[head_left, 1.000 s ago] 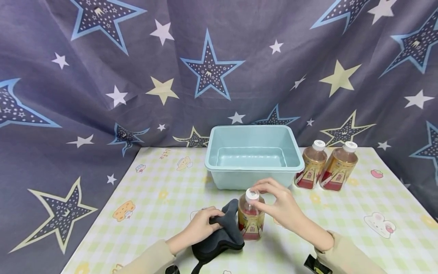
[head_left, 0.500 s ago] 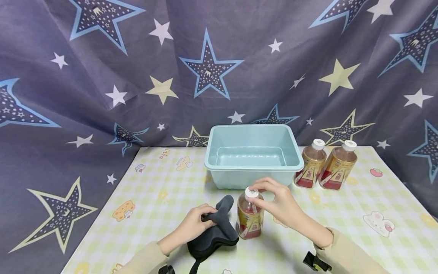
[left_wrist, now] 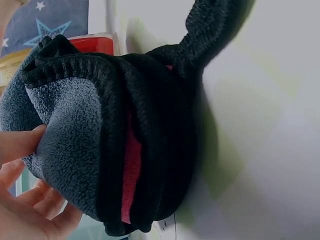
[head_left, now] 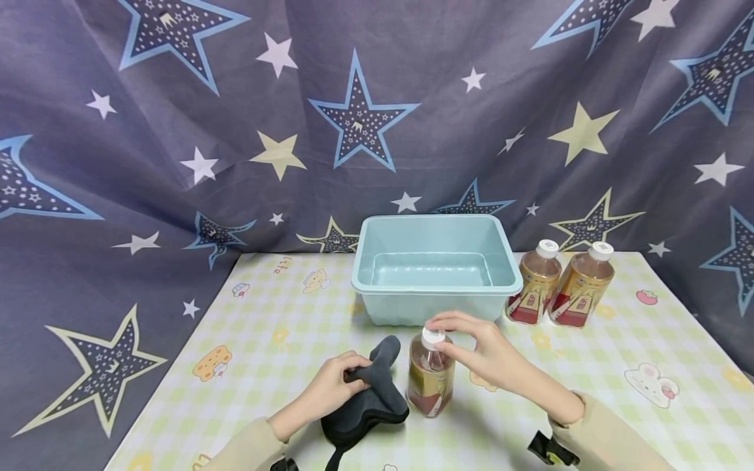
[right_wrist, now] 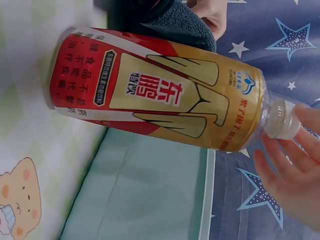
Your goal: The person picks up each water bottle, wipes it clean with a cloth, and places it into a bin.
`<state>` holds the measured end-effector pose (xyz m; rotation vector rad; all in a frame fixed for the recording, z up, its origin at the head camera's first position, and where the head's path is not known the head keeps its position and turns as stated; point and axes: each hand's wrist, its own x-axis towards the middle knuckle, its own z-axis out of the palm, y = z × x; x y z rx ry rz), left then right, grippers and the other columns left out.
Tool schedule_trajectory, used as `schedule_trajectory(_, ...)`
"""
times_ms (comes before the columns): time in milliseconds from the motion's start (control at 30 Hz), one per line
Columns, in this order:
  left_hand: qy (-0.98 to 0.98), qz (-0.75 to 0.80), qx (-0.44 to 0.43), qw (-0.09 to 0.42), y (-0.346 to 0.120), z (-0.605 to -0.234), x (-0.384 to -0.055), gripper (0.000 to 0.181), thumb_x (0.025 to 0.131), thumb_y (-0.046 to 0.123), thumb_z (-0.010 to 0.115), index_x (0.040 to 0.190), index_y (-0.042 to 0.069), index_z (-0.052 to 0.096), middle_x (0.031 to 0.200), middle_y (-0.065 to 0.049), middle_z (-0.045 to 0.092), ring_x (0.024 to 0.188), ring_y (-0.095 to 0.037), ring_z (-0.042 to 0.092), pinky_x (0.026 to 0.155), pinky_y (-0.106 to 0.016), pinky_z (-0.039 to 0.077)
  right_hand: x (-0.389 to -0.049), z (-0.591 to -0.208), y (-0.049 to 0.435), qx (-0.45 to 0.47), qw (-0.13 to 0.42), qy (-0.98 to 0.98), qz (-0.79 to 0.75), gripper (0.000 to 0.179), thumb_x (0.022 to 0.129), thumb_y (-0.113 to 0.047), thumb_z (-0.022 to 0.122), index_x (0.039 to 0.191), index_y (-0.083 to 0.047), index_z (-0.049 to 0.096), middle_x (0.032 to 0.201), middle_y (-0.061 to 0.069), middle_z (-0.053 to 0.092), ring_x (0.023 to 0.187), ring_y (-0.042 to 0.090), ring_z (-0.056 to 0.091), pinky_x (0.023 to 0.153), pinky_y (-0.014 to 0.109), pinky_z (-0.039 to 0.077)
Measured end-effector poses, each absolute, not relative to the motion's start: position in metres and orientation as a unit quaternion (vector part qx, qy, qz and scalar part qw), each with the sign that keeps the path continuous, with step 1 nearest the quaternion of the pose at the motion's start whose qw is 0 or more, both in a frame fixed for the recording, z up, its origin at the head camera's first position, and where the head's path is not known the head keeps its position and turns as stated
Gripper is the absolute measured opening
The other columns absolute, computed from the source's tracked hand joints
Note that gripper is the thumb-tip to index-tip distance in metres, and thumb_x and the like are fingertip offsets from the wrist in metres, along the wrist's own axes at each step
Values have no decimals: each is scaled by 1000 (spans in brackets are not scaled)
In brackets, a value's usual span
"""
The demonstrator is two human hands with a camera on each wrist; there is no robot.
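My left hand [head_left: 337, 386] pinches a folded dark grey cloth [head_left: 371, 392] with thick black edging and a black loop. In the left wrist view, a pink-red layer shows between the folds of the cloth [left_wrist: 75, 145], and the thumb presses into its grey pile. Just right of the cloth is a drink bottle [head_left: 431, 379] with a gold and red label. My right hand [head_left: 485, 350] pinches its white cap [head_left: 432, 336] between thumb and fingers. Seen from the right wrist, the bottle [right_wrist: 155, 92] has its label facing the camera, with the fingertips around the cap [right_wrist: 283, 119].
Behind the hands stands a light blue plastic tub [head_left: 438, 307]. To its right are two similar bottles, a nearer-to-tub bottle [head_left: 533, 288] and an outer bottle [head_left: 582, 288]. A checked cloth [head_left: 265, 366] covers the table, backed by a star-patterned curtain [head_left: 330, 78].
My left hand has drawn the cloth leftward, opening a gap beside the bottle. The bottle has turned slightly under my right hand and shifted a little; its cap stays pinched.
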<state>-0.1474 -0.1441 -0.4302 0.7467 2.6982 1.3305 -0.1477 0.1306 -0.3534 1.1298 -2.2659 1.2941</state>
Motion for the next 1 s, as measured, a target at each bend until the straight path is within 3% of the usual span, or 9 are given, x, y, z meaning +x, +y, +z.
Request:
schedule_trajectory(300, 871, 430, 237, 24, -144, -431, -146, 20, 75, 7, 67, 95, 11, 66, 89, 4, 60, 78, -7, 52, 66, -23, 43, -146, -350, 134, 396, 110, -798, 441, 29, 82, -6, 60, 110, -9, 60, 114, 3, 58, 107, 18, 52, 91, 21, 37)
schedule_trajectory(600, 871, 431, 232, 25, -143, -426, -146, 21, 75, 4, 67, 96, 9, 66, 90, 3, 60, 76, -7, 51, 64, -24, 43, -147, -358, 123, 377, 214, -783, 446, 31, 66, -5, 75, 95, -10, 65, 99, 3, 60, 93, 17, 56, 82, 17, 41)
schedule_trajectory(1000, 872, 437, 220, 29, -142, -418, -144, 21, 76, 9, 67, 98, 11, 65, 91, 4, 60, 77, -8, 50, 64, -25, 42, -149, -358, 125, 392, 217, -766, 462, 26, 68, -2, 73, 92, -9, 66, 95, 3, 61, 90, 15, 57, 82, 17, 41)
